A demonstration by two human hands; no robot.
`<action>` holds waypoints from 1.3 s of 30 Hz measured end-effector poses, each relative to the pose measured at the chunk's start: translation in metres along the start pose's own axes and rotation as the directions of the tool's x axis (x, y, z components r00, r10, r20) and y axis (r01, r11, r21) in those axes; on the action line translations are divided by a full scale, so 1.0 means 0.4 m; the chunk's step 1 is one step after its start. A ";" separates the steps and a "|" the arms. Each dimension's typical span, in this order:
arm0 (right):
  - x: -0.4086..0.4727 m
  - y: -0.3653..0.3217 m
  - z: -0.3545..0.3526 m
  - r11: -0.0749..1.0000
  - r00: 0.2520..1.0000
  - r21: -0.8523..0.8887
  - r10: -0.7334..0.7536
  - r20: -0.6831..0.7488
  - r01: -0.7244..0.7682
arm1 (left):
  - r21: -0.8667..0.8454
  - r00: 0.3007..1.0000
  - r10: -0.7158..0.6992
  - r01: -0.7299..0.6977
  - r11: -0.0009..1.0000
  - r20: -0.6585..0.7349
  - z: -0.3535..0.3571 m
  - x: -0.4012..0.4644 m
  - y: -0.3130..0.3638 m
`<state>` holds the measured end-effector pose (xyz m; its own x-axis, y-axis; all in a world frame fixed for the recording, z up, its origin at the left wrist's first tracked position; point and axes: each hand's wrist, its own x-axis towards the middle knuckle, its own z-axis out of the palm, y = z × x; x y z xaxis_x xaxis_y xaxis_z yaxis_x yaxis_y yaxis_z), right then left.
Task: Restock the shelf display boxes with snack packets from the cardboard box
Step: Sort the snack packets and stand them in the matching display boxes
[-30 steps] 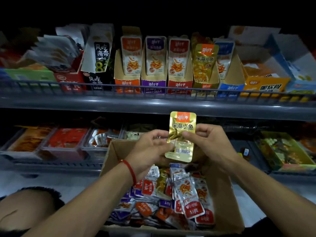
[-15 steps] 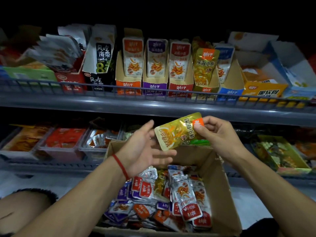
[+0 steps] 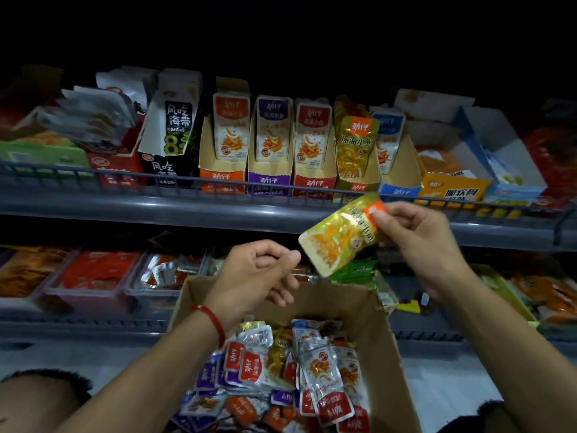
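Head view, left to right. Left hand (image 3: 259,273) over the open brown cardboard box (image 3: 371,310), fingers loosely curled, holding nothing, just clear of the packet's lower corner. Loose heap of small foil snack packets (image 3: 299,370) below in the box, orange, purple and red labels mixed. Glossy gold foil snack packet (image 3: 338,237) in the air between box and upper grey shelf rail (image 3: 156,210), tilted, pinched at its orange top edge by the right hand (image 3: 418,242), thumb and fingers (image 3: 382,218) closed on the seal. Above, a gold-fronted display box (image 3: 356,179) with a matching packet upright. Probably light, limp and slick: best held by the flat sealed edge, not the soft middle. Likely to flop, so worth keeping upright when slid into its slot.
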<state>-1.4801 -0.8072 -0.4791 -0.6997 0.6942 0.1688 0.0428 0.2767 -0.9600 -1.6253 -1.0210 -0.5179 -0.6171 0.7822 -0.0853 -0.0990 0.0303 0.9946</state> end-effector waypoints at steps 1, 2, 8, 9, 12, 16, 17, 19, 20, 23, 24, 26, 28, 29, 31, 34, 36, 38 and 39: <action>0.022 -0.032 -0.020 0.994 0.995 -0.075 -0.088 -0.042 0.084 | 0.027 1.000 0.012 -0.012 1.000 -0.022 -0.006 0.001 0.002; 0.048 -0.064 -0.041 0.971 0.977 -0.159 -0.194 -0.087 0.178 | 0.037 0.999 0.011 -0.010 0.999 -0.031 -0.011 0.002 0.006; 0.234 -0.210 -0.113 0.737 0.832 -0.555 -0.538 -0.136 0.386 | 0.081 0.997 -0.012 0.019 0.997 -0.080 -0.023 0.010 0.010; 0.253 -0.222 -0.110 0.713 0.841 -0.588 -0.532 -0.097 0.383 | 0.091 0.997 -0.009 0.016 0.996 -0.078 -0.024 0.011 0.010; 0.288 -0.224 -0.082 0.554 0.855 -0.731 -0.514 0.075 0.397 | 0.137 0.998 0.004 0.006 0.991 -0.068 -0.029 0.010 0.012; 0.321 -0.198 -0.043 0.434 0.878 -0.793 -0.406 0.252 0.428 | 0.207 0.997 0.024 -0.008 0.978 -0.072 -0.035 0.008 0.011; 0.330 -0.192 -0.037 0.406 0.882 -0.806 -0.380 0.279 0.430 | 0.229 0.997 0.032 -0.013 0.973 -0.076 -0.038 0.008 0.010; 0.352 -0.184 -0.030 0.358 0.886 -0.831 -0.351 0.303 0.426 | 0.255 0.995 0.044 -0.020 0.967 -0.088 -0.043 0.009 0.007; 0.362 -0.182 -0.028 0.340 0.888 -0.843 -0.349 0.300 0.418 | 0.260 0.995 0.048 -0.022 0.965 -0.092 -0.046 0.009 0.007; 0.386 -0.177 -0.030 0.251 0.866 -0.879 -0.413 0.281 0.405 | 0.279 0.994 0.049 -0.021 0.960 -0.095 -0.050 0.011 0.005; 0.390 -0.176 -0.029 0.223 0.855 -0.887 -0.436 0.280 0.404 | 0.290 0.994 0.049 -0.018 0.957 -0.100 -0.051 0.011 0.004; 0.395 -0.175 -0.027 0.179 0.836 -0.896 -0.467 0.287 0.407 | 0.312 0.993 0.047 -0.012 0.950 -0.105 -0.050 0.012 0.000; 0.401 -0.177 -0.025 0.145 0.824 -0.900 -0.481 0.299 0.411 | 0.322 0.994 0.044 -0.009 0.947 -0.102 -0.050 0.013 -0.003; 0.403 -0.177 -0.024 0.132 0.821 -0.901 -0.482 0.306 0.413 | 0.325 0.994 0.040 -0.005 0.946 -0.101 -0.049 0.015 -0.004; 0.408 -0.176 -0.022 0.116 0.814 -0.899 -0.486 0.319 0.422 | 0.324 0.994 0.036 -0.001 0.946 -0.103 -0.050 0.017 -0.007; 0.411 -0.167 -0.020 0.145 0.803 -0.889 -0.508 0.310 0.435 | 0.331 0.994 0.037 0.000 0.944 -0.107 -0.051 0.020 -0.013; 0.405 -0.163 -0.021 0.173 0.792 -0.883 -0.539 0.286 0.436 | 0.338 0.993 0.037 0.004 0.941 -0.115 -0.052 0.021 -0.018; 0.393 -0.155 -0.025 0.190 0.777 -0.878 -0.570 0.265 0.439 | 0.350 0.992 0.041 0.003 0.937 -0.117 -0.052 0.023 -0.023; 0.383 -0.150 -0.028 0.204 0.769 -0.872 -0.585 0.257 0.446 | 0.356 0.992 0.043 0.001 0.935 -0.116 -0.052 0.023 -0.026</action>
<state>-1.5819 -0.7101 -0.3930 -0.7463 0.2014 0.6344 0.3183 0.9451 0.0744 -1.6464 -1.0270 -0.5302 -0.7069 0.7056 -0.0491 0.1844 0.2508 0.9503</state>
